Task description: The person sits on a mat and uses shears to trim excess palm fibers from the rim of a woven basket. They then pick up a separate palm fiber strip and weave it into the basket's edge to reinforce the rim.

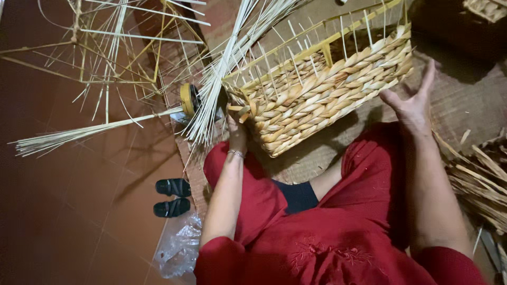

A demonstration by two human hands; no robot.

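Observation:
A half-woven rectangular basket point(327, 87) of pale braided straw on a yellow frame rests tilted in front of my knees, thin upright stakes sticking out of its rim. My left hand point(237, 131) grips the basket's near left corner, where a flat straw strand curls. A bracelet sits on that wrist. My right hand point(413, 100) is raised beside the basket's right end, fingers spread, palm toward the weave, holding nothing. I sit in red clothes on a woven mat point(465, 100).
A bundle of long thin reeds point(222, 63) fans out left of the basket. Bare yellow frames with stakes point(113, 47) stand at the upper left. Black sandals point(172, 196) and a clear plastic bag point(179, 248) lie on the red tile floor. Loose dry straw point(480, 179) lies at the right.

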